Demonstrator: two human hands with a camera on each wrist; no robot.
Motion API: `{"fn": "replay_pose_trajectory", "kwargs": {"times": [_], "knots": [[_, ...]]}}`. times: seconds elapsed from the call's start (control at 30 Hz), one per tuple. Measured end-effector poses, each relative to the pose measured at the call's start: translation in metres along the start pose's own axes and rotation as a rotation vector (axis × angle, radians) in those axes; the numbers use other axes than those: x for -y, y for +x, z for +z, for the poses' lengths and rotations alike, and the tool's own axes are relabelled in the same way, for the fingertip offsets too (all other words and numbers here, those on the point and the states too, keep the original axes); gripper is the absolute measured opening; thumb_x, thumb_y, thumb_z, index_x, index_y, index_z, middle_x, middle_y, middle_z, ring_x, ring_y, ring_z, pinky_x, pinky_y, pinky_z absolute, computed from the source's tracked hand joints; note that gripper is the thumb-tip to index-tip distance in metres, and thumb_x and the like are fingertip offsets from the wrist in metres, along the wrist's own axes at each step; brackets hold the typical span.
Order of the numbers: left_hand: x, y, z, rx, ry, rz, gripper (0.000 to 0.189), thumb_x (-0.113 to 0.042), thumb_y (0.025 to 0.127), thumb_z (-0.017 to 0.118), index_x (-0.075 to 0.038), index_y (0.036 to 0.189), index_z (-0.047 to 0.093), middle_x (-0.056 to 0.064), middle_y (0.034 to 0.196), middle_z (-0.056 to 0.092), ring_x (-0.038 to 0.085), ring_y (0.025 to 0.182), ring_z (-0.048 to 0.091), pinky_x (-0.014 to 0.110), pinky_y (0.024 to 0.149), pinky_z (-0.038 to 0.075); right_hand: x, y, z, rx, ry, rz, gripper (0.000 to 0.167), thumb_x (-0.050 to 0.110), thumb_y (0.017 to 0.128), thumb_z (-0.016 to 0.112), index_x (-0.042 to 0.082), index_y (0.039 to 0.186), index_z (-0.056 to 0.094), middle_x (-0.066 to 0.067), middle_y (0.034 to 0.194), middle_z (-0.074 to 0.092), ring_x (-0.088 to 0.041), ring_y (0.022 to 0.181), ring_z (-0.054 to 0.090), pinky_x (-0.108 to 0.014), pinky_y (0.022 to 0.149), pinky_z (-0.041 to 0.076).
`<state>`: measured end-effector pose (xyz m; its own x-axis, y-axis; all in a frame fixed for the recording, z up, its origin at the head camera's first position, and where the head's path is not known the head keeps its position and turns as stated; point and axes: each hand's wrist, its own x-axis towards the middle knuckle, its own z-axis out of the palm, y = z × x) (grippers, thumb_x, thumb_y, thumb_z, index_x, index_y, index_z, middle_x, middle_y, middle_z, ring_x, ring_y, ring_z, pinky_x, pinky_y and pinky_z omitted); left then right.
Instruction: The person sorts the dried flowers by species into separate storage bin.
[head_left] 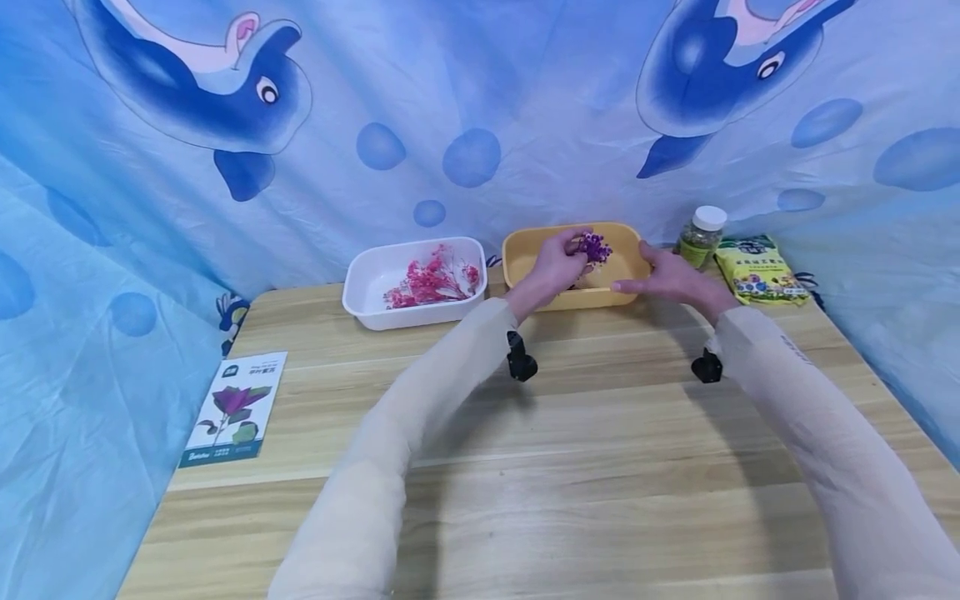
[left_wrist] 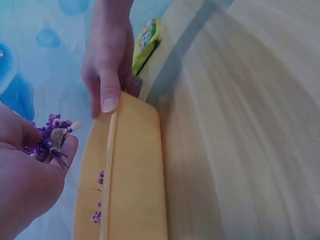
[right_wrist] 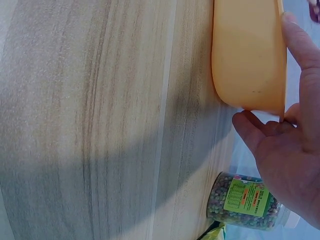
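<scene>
Near the back of the table stands a yellow plastic tray (head_left: 600, 298). Over it my left hand (head_left: 558, 265) pinches a small bunch of purple dried flowers (head_left: 595, 247) between thumb and fingers; the short stems show in the left wrist view, below the flower heads (left_wrist: 50, 132). A few purple flowers (left_wrist: 97, 216) lie inside the tray, partly hidden by its wall. My right hand (head_left: 675, 277) grips the tray's right end, thumb on the front rim and fingers curled round the end wall (right_wrist: 250, 95).
Left of the yellow tray is a white tray (head_left: 367, 283) holding pink dried flowers (head_left: 431, 279). A white-capped jar of small pellets (right_wrist: 245, 200) stands just beyond my right hand, beside a yellow-green packet (head_left: 761, 271). A flower-printed card (head_left: 238, 408) lies at the table's left edge.
</scene>
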<state>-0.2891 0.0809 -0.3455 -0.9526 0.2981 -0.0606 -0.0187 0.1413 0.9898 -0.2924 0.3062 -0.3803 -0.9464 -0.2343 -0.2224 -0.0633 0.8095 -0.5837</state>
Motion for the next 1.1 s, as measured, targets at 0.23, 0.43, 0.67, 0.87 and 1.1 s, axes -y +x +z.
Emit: {"fn": "replay_pose_trajectory", "kwargs": {"times": [0.23,0.43,0.67,0.87,1.1], "knots": [[0.001,0.023,0.018,-0.108,0.037,-0.040,0.057,0.013,0.093,0.051,-0.016,0.142,0.058,0.011,0.121,0.069,0.013,0.065,0.060,0.019,0.044,0.039,0.001,0.000,0.001,0.002,0.005,0.019,0.118,0.060,0.088,0.069,-0.003,0.156,-0.003,-0.031,0.160,0.004,-0.051,0.144,0.014,-0.059,0.116,0.019],[0.005,0.036,0.028,-0.137,0.074,-0.080,0.060,0.011,0.093,0.053,-0.021,0.144,0.056,0.006,0.129,0.065,0.009,0.047,0.042,0.020,0.041,0.035,0.001,0.000,0.001,-0.004,0.001,0.003,0.114,0.056,0.089,0.069,-0.003,0.156,-0.002,-0.031,0.161,0.007,-0.049,0.145,0.016,-0.057,0.117,0.020],[0.009,0.041,0.032,-0.145,0.084,-0.100,0.060,0.007,0.094,0.055,-0.025,0.145,0.054,0.003,0.138,0.060,0.009,0.043,0.037,0.020,0.039,0.034,0.001,0.002,0.000,-0.003,0.006,0.008,0.112,0.053,0.091,0.068,-0.003,0.156,-0.003,-0.029,0.161,0.005,-0.048,0.145,0.015,-0.056,0.118,0.019],[0.010,0.040,0.032,-0.137,0.052,-0.081,0.058,0.003,0.096,0.057,-0.023,0.148,0.051,0.001,0.142,0.057,0.008,0.045,0.038,0.021,0.043,0.038,0.000,0.003,0.001,-0.009,-0.005,0.002,0.114,0.057,0.089,0.069,-0.004,0.156,-0.001,-0.029,0.161,0.006,-0.048,0.145,0.015,-0.057,0.117,0.019],[0.013,0.041,0.032,-0.074,-0.028,-0.023,0.057,0.002,0.098,0.057,-0.015,0.151,0.046,0.002,0.143,0.056,0.007,0.082,0.061,0.028,0.070,0.053,-0.001,0.003,0.001,-0.013,0.000,-0.007,0.112,0.054,0.090,0.069,-0.005,0.156,0.000,-0.030,0.161,0.006,-0.048,0.145,0.016,-0.055,0.117,0.020]]}}
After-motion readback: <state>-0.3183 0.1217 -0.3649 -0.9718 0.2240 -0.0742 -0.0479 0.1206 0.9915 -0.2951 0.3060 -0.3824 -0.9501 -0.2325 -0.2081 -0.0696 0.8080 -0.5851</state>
